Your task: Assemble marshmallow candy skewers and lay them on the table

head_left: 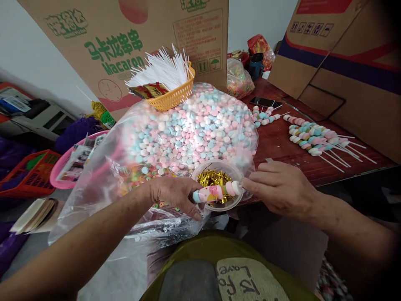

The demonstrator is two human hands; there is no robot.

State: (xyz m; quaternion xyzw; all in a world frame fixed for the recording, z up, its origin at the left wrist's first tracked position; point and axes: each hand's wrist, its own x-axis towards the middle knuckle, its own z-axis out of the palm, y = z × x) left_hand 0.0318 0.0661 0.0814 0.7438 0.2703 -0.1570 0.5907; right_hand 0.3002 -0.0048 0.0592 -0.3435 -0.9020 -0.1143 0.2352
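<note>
My left hand is closed around one end of a skewer of pastel marshmallow candies, held level over a clear plastic cup of gold twist ties. My right hand pinches the skewer's other end at the white top candy, fingers pressed together. Just behind lies a big clear bag of pink, blue and white candies. A yellow basket with white sticks rests on top of that bag.
Finished candy skewers lie on the red-brown table at right, with a phone behind them. Cardboard boxes stand at the back and right. Pink and red baskets sit at left.
</note>
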